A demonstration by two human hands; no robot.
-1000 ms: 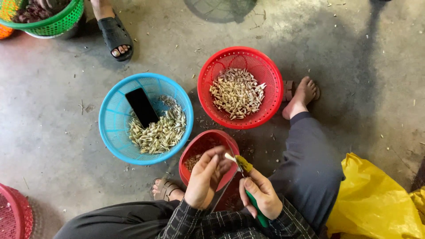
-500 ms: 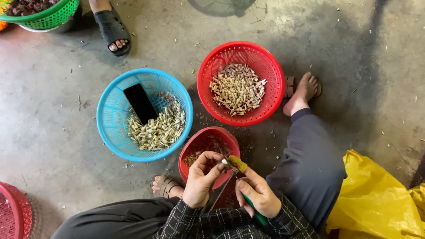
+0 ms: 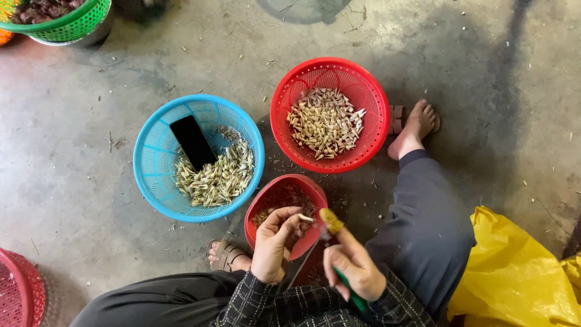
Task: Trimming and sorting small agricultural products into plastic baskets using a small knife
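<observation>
- While the left hand [image 3: 275, 245] pinches a small pale clove-like piece [image 3: 305, 217] between thumb and fingertips, the right hand [image 3: 354, 269] is closed around a green-handled paring knife [image 3: 346, 289], its forefinger capped with a yellow guard [image 3: 330, 220] and touching the piece.
- Both hands work just over the near rim of the small red plastic bowl [image 3: 284, 206], the landmark here, which holds brownish peelings.
- Judged from this grip, the blade sits very close to the left fingertips; a slip on so small a piece could nick the unguarded thumb.
- Likewise, the piece could drop and fall among the peelings instead of with the cleaned ones.
- Left of the bowl, a round blue mesh basket [image 3: 157, 181] holds pale greenish trimmed pieces and a flat black phone [image 3: 193, 142].
- Beyond the bowl, a round red mesh basket [image 3: 369, 97] holds whiter peeled pieces.
- Right of the bowl and nearer the person lies a crumpled yellow plastic bag [image 3: 514, 278].
- Far to the bowl's upper left, a green mesh basket [image 3: 72, 24] holds dark reddish produce.
</observation>
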